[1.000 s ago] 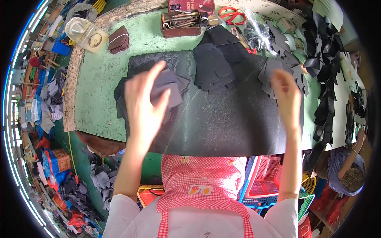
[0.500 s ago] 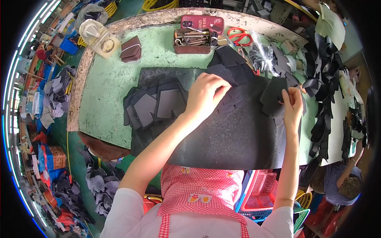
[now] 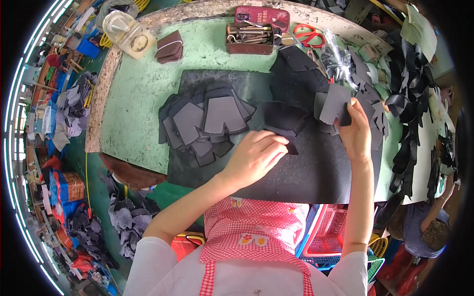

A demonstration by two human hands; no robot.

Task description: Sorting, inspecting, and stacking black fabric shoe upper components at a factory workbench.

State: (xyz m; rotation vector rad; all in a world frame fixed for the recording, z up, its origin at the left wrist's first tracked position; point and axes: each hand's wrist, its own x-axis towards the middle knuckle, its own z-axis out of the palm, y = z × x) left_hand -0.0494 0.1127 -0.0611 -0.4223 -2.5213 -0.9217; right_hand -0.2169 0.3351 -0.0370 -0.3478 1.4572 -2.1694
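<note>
My right hand (image 3: pixel 356 132) is closed on a grey cut leather-like piece (image 3: pixel 335 104), pinched by its right edge between thumb and fingers and raised above a pile of similar pieces. My left hand (image 3: pixel 256 155) has its fingers curled together at the lower edge of a black cut piece (image 3: pixel 284 117) on the black mat (image 3: pixel 316 167); the fingertips partly hide that edge. To its left lies a fanned stack of notched grey pieces (image 3: pixel 220 114). More black pieces (image 3: pixel 296 79) overlap beyond my hands.
At the back are an open tin of tools (image 3: pixel 250 39), a red case (image 3: pixel 262 18), red-handled scissors (image 3: pixel 308 35) and clear plastic wrap (image 3: pixel 337 61). A banded brown bundle (image 3: pixel 169 47) and a clear plastic container (image 3: pixel 129 35) stand back left. Black strips (image 3: pixel 409 108) hang at the right.
My left hand has come nearer, and a black piece now lies by its fingers. My right hand has lifted a grey piece off the right pile. The whole view has shifted slightly.
</note>
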